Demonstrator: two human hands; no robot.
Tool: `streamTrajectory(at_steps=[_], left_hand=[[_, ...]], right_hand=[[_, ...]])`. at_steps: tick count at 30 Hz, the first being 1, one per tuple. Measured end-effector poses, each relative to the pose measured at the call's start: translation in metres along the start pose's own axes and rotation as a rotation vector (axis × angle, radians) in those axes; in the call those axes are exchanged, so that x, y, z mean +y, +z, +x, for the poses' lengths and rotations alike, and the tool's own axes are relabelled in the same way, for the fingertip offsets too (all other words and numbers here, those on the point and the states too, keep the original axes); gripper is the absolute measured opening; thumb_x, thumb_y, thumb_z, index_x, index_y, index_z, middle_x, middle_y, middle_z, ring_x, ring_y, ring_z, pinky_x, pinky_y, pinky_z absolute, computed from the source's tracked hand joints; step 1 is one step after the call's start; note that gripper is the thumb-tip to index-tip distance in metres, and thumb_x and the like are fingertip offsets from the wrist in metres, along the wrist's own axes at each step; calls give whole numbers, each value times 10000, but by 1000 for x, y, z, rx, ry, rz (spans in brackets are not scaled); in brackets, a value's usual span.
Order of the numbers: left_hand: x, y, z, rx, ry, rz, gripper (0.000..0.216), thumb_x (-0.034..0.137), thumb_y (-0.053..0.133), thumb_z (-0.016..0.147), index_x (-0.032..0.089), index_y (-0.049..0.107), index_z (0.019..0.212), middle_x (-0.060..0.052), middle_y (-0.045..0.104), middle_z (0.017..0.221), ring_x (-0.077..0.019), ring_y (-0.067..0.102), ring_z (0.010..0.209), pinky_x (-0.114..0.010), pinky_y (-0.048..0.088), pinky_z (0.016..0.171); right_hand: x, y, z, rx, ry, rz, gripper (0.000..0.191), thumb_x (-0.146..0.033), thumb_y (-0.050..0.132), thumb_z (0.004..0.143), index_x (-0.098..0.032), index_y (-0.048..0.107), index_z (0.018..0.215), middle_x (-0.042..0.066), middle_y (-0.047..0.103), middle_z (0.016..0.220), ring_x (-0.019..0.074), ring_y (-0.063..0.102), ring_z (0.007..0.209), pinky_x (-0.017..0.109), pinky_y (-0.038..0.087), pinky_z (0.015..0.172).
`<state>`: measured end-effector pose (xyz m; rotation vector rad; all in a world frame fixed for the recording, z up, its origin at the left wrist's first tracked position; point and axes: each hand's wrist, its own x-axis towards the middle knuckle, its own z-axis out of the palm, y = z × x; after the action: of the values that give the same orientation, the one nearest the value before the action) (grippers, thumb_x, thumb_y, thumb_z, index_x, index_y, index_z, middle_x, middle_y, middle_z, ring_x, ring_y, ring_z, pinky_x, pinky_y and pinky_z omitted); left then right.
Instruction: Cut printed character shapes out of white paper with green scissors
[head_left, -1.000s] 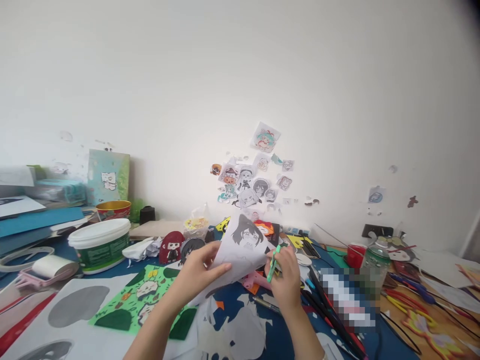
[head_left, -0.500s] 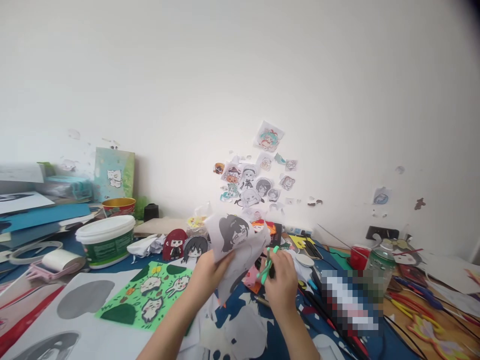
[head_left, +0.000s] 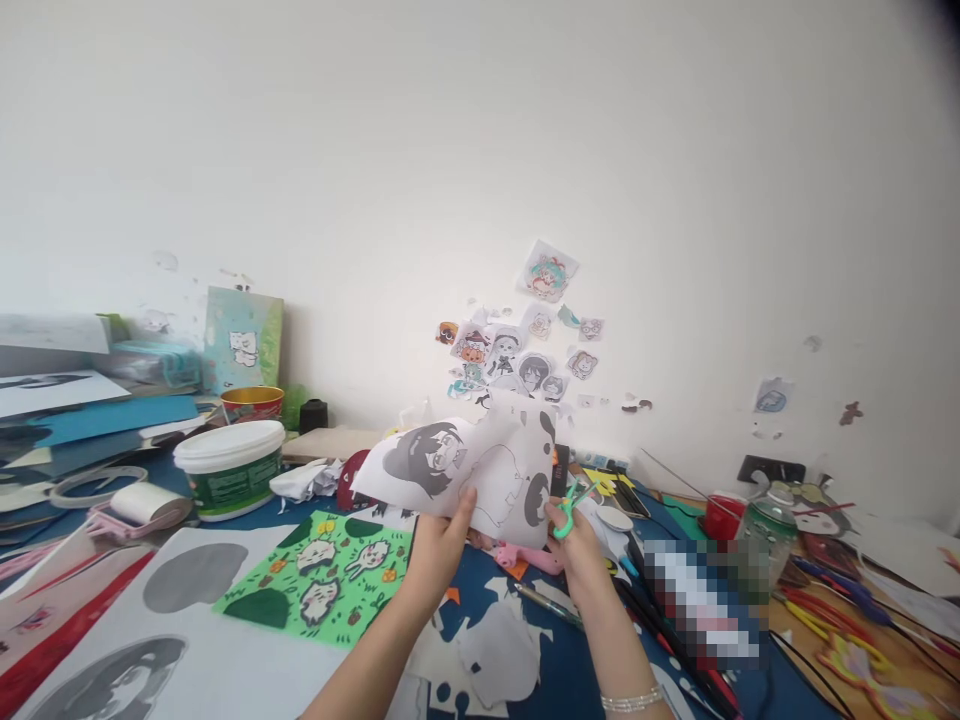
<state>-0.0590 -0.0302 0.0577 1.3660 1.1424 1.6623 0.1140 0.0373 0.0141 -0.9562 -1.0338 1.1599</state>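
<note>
Printed sheet of grey cartoon heads, centre frame above the table, now swung round and spread flat, bunched half a second ago; left hand pinches its lower edge, right hand grips green scissors at its right edge.

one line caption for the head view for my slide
The left hand holds up a printed sheet of cartoon figures while the right hand grips green scissors above a cluttered craft table.

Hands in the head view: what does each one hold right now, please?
Left hand: closed, holding the printed paper sheet by its lower edge.
Right hand: closed, holding the green scissors.
</note>
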Motion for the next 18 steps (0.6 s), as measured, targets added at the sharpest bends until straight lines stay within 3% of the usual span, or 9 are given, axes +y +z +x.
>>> streamTrajectory(at_steps=[4, 9, 13, 18], left_hand=[[-1, -2, 1, -45, -35, -13, 400, 475, 535, 725, 192, 584, 447, -58, 624, 451, -205, 589, 493, -311, 498, 560], [1, -5, 1, 5, -6, -84, 299, 444, 588, 696, 154, 639, 644, -44, 633, 473, -199, 590, 509, -306, 491, 561], [5, -11, 2, -8, 16, -115, 355, 442, 534, 742, 155, 610, 548, -54, 612, 462, -189, 565, 511, -304, 476, 584], [6, -16, 2, 74, 45, -135, 332, 444, 546, 726, 199, 591, 506, -32, 569, 421, -207, 552, 512, -339, 474, 631]], right_hand=[[-5, 0, 0, 28, -46, 144, 346, -369, 672, 606, -206, 524, 873, 24, 650, 843, 195, 610, 793, 313, 505, 660], [-7, -3, 3, 155, -280, 141, 399, -366, 685, 597, -194, 502, 907, 9, 604, 798, 194, 595, 774, 311, 479, 681], [-5, -1, 1, 214, -374, 66, 338, -352, 666, 627, -195, 501, 877, -2, 570, 798, 177, 562, 793, 290, 451, 711], [-7, 0, -3, 204, -402, -6, 282, -326, 651, 656, -202, 505, 862, -12, 560, 791, 163, 544, 799, 262, 435, 709]])
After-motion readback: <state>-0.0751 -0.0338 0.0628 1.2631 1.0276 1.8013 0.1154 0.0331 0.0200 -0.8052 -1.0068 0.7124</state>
